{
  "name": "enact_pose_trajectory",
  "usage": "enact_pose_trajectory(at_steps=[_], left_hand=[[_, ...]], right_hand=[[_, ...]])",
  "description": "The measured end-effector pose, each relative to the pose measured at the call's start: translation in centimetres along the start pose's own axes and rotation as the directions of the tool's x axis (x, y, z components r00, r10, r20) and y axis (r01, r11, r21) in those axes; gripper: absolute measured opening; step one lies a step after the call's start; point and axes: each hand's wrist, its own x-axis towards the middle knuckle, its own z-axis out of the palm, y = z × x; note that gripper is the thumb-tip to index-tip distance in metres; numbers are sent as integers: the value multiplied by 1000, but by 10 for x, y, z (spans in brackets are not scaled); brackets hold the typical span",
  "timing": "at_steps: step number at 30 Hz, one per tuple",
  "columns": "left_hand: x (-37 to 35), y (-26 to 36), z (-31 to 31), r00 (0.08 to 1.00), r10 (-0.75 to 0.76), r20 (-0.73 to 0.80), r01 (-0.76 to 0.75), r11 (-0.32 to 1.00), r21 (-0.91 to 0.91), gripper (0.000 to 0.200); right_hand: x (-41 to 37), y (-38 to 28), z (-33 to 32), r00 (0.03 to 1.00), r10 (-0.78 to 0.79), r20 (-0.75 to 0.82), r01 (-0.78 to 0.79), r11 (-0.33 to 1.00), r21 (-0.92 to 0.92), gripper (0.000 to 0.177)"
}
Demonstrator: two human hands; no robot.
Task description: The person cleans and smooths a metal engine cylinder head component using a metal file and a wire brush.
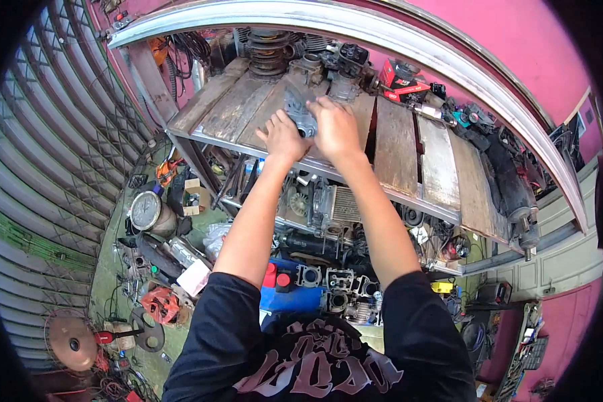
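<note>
A grey cast-metal engine part (303,123) with a round hole at its near end stands between my two hands, over the front of the wooden plank shelf (231,110). My left hand (283,139) presses on its left side, fingers bent and thumb at the lower end near the hole. From the right, my right hand (336,128) grips the same part, fingers curled over its upper edge. Part of its surface is hidden behind my fingers. Just behind it on the planks are a finned, rusty cylinder (268,53) and a dark carburetor-like part (350,60).
A red box (403,77) and assorted parts line the back of the shelf. Below are a finned radiator (345,204), a blue container (291,297) and several metal cylinder blocks (340,280). A metal shutter (43,141) rises at the left; a steel beam (301,13) crosses above.
</note>
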Motion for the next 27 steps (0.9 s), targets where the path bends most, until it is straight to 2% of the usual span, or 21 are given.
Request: enact_pose_trajectory(at_steps=[2, 4, 6, 10, 12, 13, 17, 19, 23, 25, 26, 27], left_hand=[[2, -1, 1, 1000, 20, -9, -20, 1000, -19, 98], [4, 1, -4, 1000, 22, 22, -22, 1000, -18, 99], [1, 0, -2, 1000, 22, 11, -22, 1000, -16, 99], [-1, 0, 3, 1000, -2, 7, 2, 1000, -12, 105], [1, -4, 7, 999, -1, -51, -2, 998, -63, 109], [2, -5, 6, 999, 2, -52, -5, 998, -60, 109], [-1, 1, -4, 1000, -9, 13, 10, 996, -84, 109], [-1, 0, -5, 999, -7, 47, 10, 998, -64, 109], [7, -6, 9, 1000, -8, 12, 8, 1000, -26, 109], [5, -4, 3, 1000, -8, -4, 8, 1000, -13, 110], [4, -2, 0, 1000, -9, 14, 10, 1000, -5, 112], [3, 0, -1, 999, -10, 34, 10, 1000, 3, 114]], right_hand=[[20, 6, 17, 998, 70, -3, -70, 997, 26, 58], [25, 7, 17, 995, 98, 31, -100, 994, 47, 60], [11, 7, 16, 999, 26, -27, -25, 998, 55, 58], [-37, -12, -22, 1000, 3, 2, -4, 999, 45, 56], [-56, -18, -35, 991, -124, -52, 119, 988, -100, 39], [-63, -25, -43, 993, -115, 16, 116, 984, -137, 38], [-53, -14, -26, 992, -115, -57, 108, 988, -108, 37], [-22, -6, -14, 998, -60, -17, 60, 998, -13, 52], [20, -4, 22, 998, -53, -19, 52, 998, -47, 50], [26, -6, 30, 995, 17, -101, -28, 993, -114, 31], [24, -3, 31, 995, 15, -99, -26, 993, -111, 31], [22, 2, 28, 994, 83, -76, -88, 994, -68, 39]])
